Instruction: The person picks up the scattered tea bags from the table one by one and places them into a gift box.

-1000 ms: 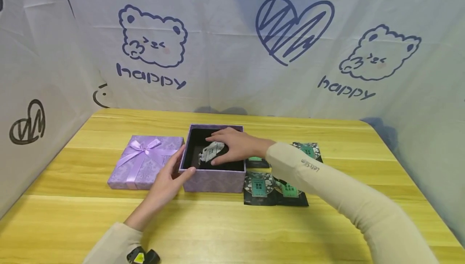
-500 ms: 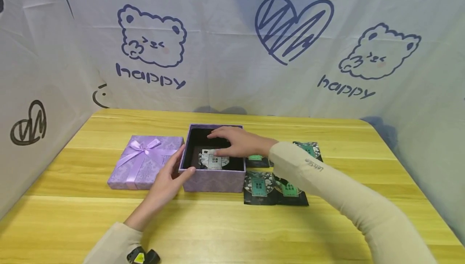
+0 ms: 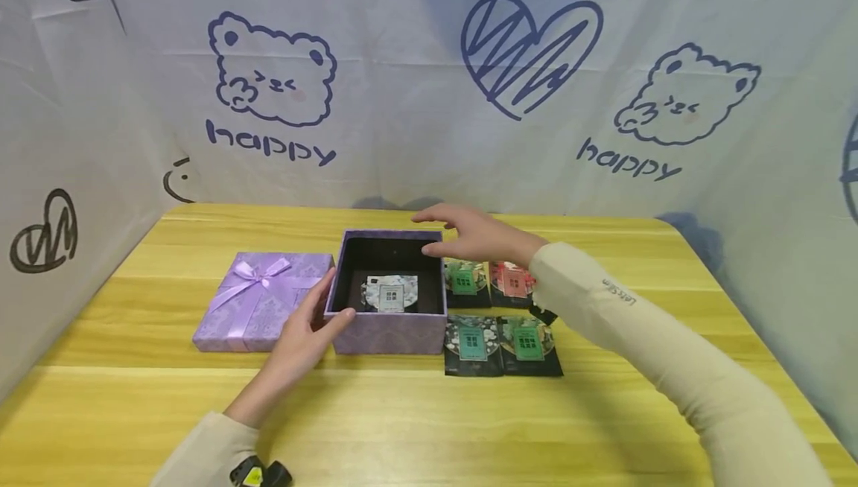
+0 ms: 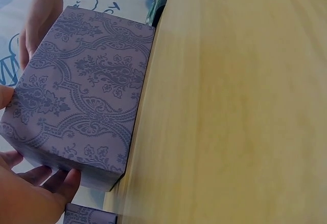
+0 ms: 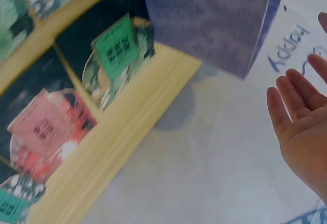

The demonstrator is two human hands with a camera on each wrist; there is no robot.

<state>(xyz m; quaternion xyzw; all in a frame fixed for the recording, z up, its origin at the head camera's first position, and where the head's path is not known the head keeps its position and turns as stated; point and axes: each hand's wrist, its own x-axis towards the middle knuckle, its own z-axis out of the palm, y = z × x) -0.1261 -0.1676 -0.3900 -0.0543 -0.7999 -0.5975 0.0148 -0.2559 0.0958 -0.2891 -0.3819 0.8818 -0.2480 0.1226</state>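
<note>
A purple patterned box (image 3: 389, 336) with a black inside stands lidless mid-table. On its floor lies one silver-white tea sachet (image 3: 392, 293), label facing up. My left hand (image 3: 300, 342) grips the box's front left corner, thumb at the front rim and fingers along the left side. In the left wrist view, those fingertips (image 4: 71, 180) press against the box's side wall. Above the box's back right corner hovers my right hand (image 3: 479, 234), fingers spread and holding nothing. The right wrist view also shows its relaxed fingers (image 5: 296, 93) apart from the box.
The purple lid (image 3: 217, 319) with a ribbon bow lies left of the box. On its right are dark tea sachets in two rows: a green one (image 3: 465, 282) and a red one (image 3: 512, 282) behind, a teal one (image 3: 472, 342) and another green one (image 3: 529, 345) in front.
My right hand has let go of the silver-white sachet, which now lies flat in the box, and has moved up and right out of it. The left hand has stayed on the box.
</note>
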